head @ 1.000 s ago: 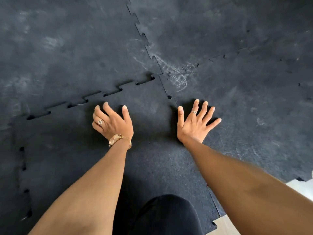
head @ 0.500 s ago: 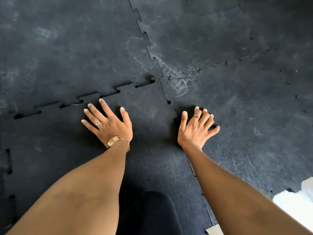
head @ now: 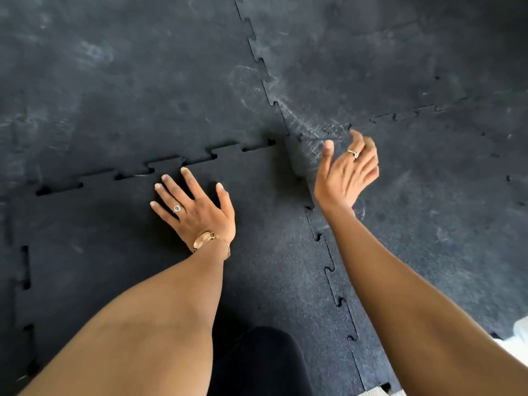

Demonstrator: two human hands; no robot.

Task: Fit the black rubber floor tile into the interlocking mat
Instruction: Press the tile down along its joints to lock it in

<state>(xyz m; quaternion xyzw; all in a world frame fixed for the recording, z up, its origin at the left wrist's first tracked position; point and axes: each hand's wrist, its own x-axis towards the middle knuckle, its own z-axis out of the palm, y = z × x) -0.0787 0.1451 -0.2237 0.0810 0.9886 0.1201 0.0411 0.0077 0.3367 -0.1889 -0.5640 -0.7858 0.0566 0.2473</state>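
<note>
Your black rubber floor tile (head: 257, 275) lies flat directly beneath you, set into the corner formed by the surrounding interlocking mat (head: 143, 81), and it is not yet fully seated. Along its far edge (head: 183, 164) the tabs sit in their sockets, but dark open slots show at several points, which indicates the teeth are only partly home. The left edge (head: 25, 267) shows similar open slots. The right seam (head: 331, 270) looks tighter lower down, though the stretch nearest the far right corner (head: 297, 167) appears raised or shadowed; which of the two cannot be confirmed. Your left hand (head: 197, 210) is laid flat on the tile just short of the far edge, fingers spread, gripping nothing, with a watch (head: 204, 240) at the wrist. Your right hand (head: 347, 172) is lifted clear of the floor above the neighbouring tile (head: 428, 195), fingers loosely curled and slightly blurred, holding nothing. Assessment: you are at the pressing-in stage, with placement done and locking incomplete. The next move calls for firm downward pressure on the far right corner with the free hand, then working along the far seam tab by tab toward the left until the slots close, keeping the flat hand down so the tile does not shift.
</note>
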